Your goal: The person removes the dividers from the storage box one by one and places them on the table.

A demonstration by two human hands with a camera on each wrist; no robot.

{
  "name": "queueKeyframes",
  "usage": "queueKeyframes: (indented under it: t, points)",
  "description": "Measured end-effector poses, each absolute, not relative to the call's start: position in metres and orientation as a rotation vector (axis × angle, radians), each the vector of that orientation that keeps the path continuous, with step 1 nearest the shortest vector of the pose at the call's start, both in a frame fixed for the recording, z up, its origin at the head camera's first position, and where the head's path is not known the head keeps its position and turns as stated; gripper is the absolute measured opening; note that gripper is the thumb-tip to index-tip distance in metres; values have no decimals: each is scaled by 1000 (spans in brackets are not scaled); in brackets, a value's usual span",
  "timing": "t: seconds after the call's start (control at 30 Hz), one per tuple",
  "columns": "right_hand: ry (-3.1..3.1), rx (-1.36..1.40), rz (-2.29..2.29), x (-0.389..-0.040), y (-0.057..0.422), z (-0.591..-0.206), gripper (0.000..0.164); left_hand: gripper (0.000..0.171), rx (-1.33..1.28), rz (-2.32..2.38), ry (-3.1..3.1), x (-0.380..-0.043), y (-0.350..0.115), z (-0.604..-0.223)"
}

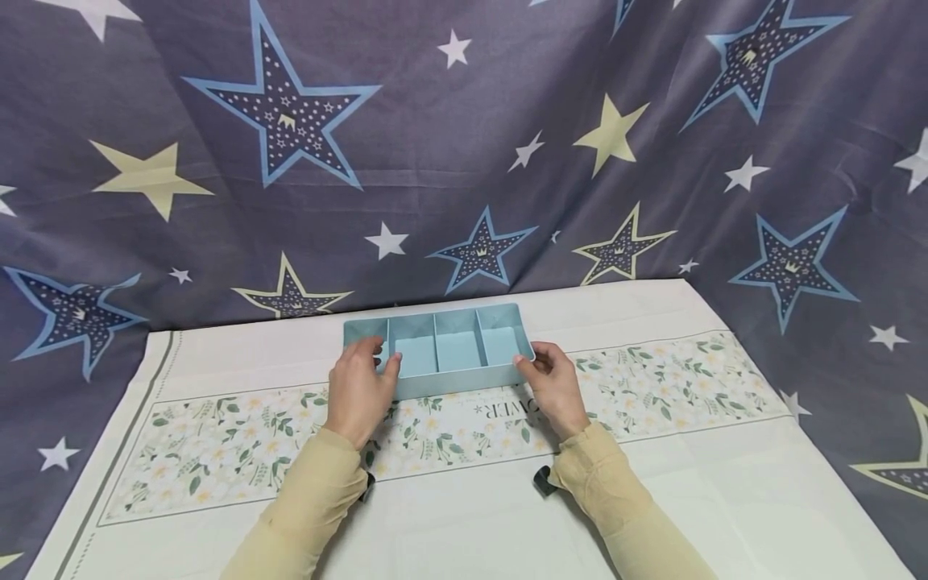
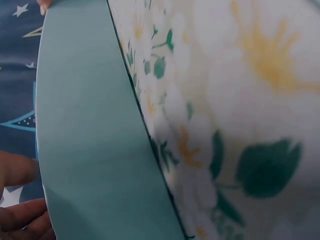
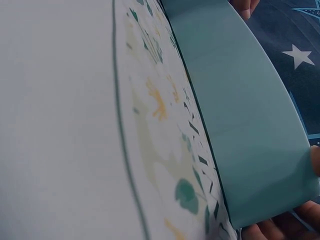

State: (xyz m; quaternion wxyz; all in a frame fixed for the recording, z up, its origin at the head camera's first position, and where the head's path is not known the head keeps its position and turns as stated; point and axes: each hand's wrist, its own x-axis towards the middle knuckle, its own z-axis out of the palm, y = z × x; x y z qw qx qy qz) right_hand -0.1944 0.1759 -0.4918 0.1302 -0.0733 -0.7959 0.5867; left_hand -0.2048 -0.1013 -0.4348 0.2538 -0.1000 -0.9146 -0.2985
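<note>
Tray: light blue, rectangular and upright [image 1: 464, 383], resting on the tablecloth [image 1: 725, 499]; the landmark for all places below.
Compartments: four in a row, set apart by three dividers [image 1: 436, 342]; the floors of the three to the right are visible, while the leftmost compartment [image 1: 362, 329] is partly covered by a hand.
Left hand: at the tray's left front corner [image 1: 361, 391], thumb apart from the loosely bent fingers, which lie over the leftmost compartment; no grip is seen, and contact with the rim cannot be told.
Right hand: at the tray's right end [image 1: 561, 393], gripping its front corner, thumb at the rim and fingers around the outside.
Sleeves: pale yellow, in front of the tray, left [image 1: 308, 499] and right [image 1: 616, 491].
Printed band: white flowers and green leaves [image 1: 246, 443], running beneath the tray and out to both sides.
Lettering: dark, partly visible [image 1: 500, 409], just in front of the tray.
Curtain: dark purple-grey with stars [image 1: 464, 145], behind the tray.
</note>
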Motion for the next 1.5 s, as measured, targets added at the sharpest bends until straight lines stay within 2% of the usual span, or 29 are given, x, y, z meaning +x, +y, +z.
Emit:
queueKeyframes:
  t: [0.17,0.3,0.6,0.8,0.97,1.37,1.5]
  points:
    - [-2309,-221,1648,-208,183,-517,57,27,-285,-771,-2513,-213,-101,-432]
    - [-2289,-205,1665,-210,185,-523,56,28,-278,-739,-2545,-217,-102,-431]
    - [-2306,-174,1731,-193,176,-489,52,31,-281,-631,-2631,-228,-103,-429]
    - [-2315,-230,1737,-187,172,-476,50,26,-275,-591,-2695,-232,-102,-424]
    - [-2317,-256,1748,-188,172,-476,49,23,-258,-563,-2732,-237,-101,-420]
    - [-2305,-215,1740,-186,170,-475,49,34,-219,-505,-2820,-243,-101,-415]
    - [-2291,-209,1744,-190,174,-485,53,29,-208,-492,-2847,-247,-100,-417]
